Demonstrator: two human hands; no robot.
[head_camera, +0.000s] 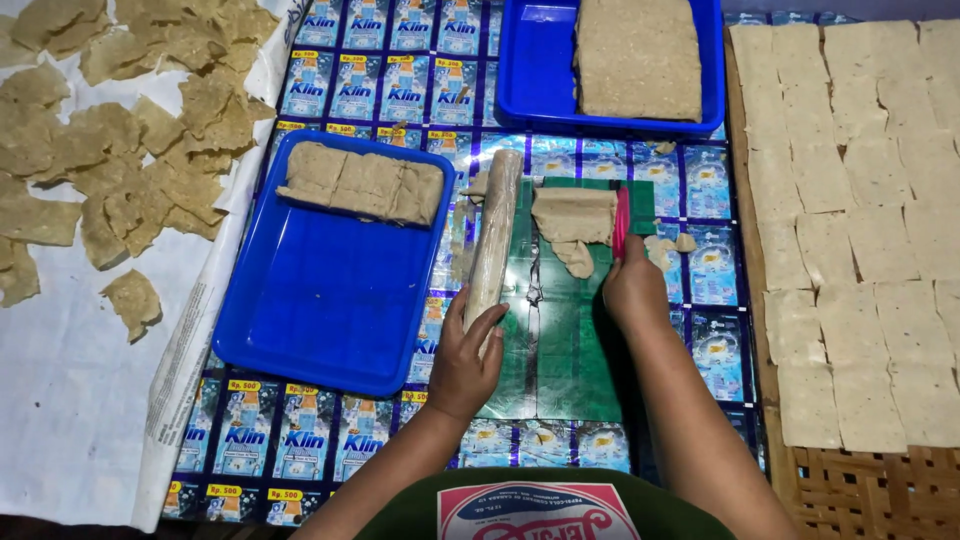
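My left hand (466, 358) grips the near end of a dough-coated rolling pin (493, 235) lying along the left edge of a green plastic sheet (560, 350). My right hand (632, 290) holds a pink scraper (621, 222) upright against a beige lump of dough (573, 218) at the far end of the sheet. Small dough scraps (668, 246) lie just right of the scraper.
A blue tray (320, 310) on the left holds three flattened dough pieces (362, 183). Another blue tray (540, 90) at the back carries a dough slab (638, 55). Cut squares (870, 230) cover a woven rack on the right. Torn thin pieces (130, 130) lie on white paper.
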